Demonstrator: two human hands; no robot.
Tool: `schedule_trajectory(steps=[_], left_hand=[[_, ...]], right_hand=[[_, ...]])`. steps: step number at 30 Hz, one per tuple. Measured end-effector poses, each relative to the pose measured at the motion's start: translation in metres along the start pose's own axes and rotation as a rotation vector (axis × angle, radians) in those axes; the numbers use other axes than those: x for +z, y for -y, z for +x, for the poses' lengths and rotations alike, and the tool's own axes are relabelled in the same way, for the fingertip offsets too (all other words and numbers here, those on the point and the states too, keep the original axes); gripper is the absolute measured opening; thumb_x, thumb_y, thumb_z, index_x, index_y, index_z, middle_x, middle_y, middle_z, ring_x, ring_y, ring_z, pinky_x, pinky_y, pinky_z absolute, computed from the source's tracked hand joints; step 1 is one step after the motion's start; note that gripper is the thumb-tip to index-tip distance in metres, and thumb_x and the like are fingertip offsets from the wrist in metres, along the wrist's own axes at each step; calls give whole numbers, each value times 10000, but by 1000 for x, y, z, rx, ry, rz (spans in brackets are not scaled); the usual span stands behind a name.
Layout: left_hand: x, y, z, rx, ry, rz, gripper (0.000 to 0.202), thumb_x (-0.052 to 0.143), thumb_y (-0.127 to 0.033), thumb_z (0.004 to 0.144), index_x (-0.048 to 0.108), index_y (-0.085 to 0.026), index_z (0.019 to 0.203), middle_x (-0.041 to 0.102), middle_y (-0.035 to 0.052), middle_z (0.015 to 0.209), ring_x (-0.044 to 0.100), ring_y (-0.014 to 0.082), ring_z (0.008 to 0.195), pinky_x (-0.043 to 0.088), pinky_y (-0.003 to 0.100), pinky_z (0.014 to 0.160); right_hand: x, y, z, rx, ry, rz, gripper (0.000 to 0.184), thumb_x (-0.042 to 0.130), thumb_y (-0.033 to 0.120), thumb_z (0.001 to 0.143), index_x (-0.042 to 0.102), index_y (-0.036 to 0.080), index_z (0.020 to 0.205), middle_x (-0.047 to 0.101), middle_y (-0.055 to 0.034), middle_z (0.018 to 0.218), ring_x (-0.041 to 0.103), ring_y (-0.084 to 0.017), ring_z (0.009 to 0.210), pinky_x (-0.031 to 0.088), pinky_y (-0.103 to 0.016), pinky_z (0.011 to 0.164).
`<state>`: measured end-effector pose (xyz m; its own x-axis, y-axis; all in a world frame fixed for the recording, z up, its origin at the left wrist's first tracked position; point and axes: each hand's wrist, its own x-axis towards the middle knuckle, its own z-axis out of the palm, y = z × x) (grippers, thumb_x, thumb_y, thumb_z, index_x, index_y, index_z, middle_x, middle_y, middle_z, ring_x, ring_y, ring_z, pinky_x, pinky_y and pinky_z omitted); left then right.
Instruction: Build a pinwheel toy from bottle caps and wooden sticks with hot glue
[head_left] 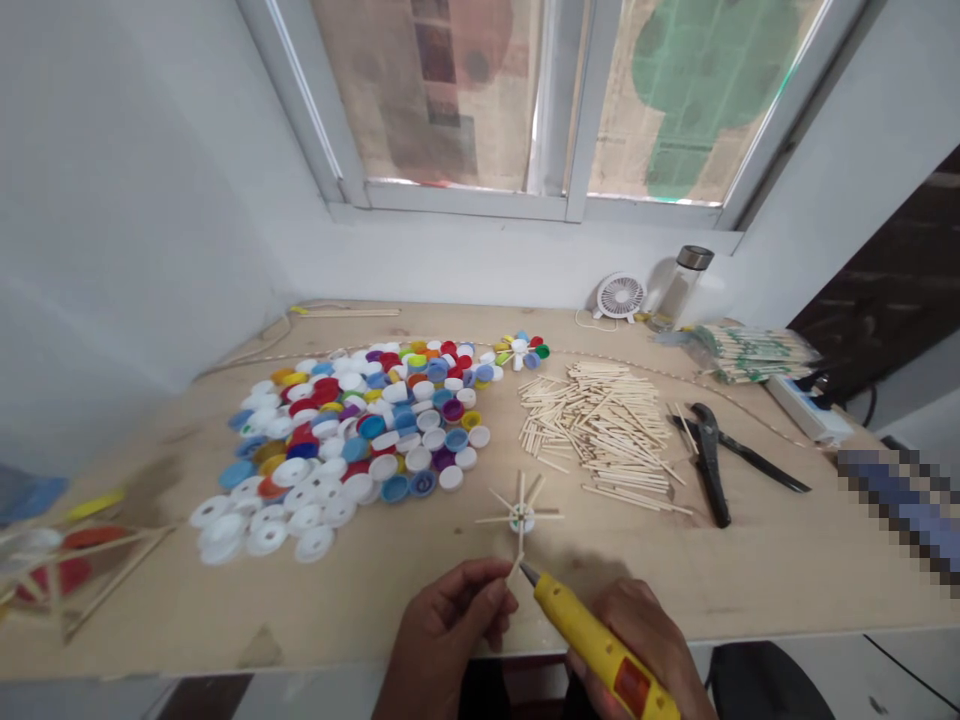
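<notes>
Near the front edge of the table, my left hand (465, 620) pinches a short wooden stick (514, 570). My right hand (637, 630) is wrapped round a yellow hot glue gun (581, 620), whose dark nozzle points up and left at the tip of that stick. Just beyond lies a white bottle cap (523, 520) with several wooden sticks radiating from it like spokes. One of these spokes reaches toward the pinched stick; whether the two touch, I cannot tell.
Loose bottle caps (382, 440) spread over the left, a pile of wooden sticks (600, 420) to the right. Pliers (712, 460), a power strip (810, 410), bagged sticks (757, 352), a small fan (621, 296) and a glass bottle (681, 290) stand or lie farther right.
</notes>
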<state>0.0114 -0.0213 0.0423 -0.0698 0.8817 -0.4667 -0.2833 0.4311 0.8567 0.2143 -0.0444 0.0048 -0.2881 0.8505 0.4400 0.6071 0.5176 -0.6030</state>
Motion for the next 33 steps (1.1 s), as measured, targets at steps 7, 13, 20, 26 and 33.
schedule_trajectory(steps=[7, 13, 20, 26, 33], left_hand=[[2, 0, -2, -37, 19, -43, 342, 838, -435, 531, 754, -182, 744, 687, 12, 582, 551, 113, 560, 445, 191, 532], [4, -4, -5, -33, 9, -41, 306, 823, -414, 554, 752, -179, 738, 670, -2, 570, 532, 105, 541, 439, 192, 521], [3, -4, -3, -26, 6, -39, 318, 820, -416, 554, 747, -180, 754, 680, 6, 588, 547, 117, 568, 455, 203, 540], [4, -3, -4, -37, 33, -55, 309, 825, -402, 552, 746, -172, 741, 666, -6, 568, 519, 99, 529, 430, 192, 511], [6, -7, -5, -31, 18, -36, 305, 807, -397, 581, 744, -163, 767, 668, -6, 578, 525, 105, 541, 434, 200, 522]], right_hand=[[2, -1, -1, 29, -23, -4, 365, 401, 445, 925, 410, 218, 639, 452, 33, 565, 450, -133, 523, 348, -305, 587], [0, -15, -4, -141, 61, -72, 296, 472, 378, 875, 399, 225, 632, 464, 44, 544, 476, -126, 479, 367, -299, 569], [-7, 1, 6, -57, -31, -68, 354, 395, 442, 899, 388, 224, 620, 416, 42, 536, 429, -120, 478, 386, -296, 572], [-8, 3, 9, -35, -70, -96, 387, 412, 448, 906, 340, 220, 601, 395, 47, 530, 409, -110, 473, 350, -275, 545], [-11, 3, 10, -42, -28, -66, 391, 418, 431, 918, 300, 219, 611, 359, 62, 534, 387, -100, 465, 366, -274, 563]])
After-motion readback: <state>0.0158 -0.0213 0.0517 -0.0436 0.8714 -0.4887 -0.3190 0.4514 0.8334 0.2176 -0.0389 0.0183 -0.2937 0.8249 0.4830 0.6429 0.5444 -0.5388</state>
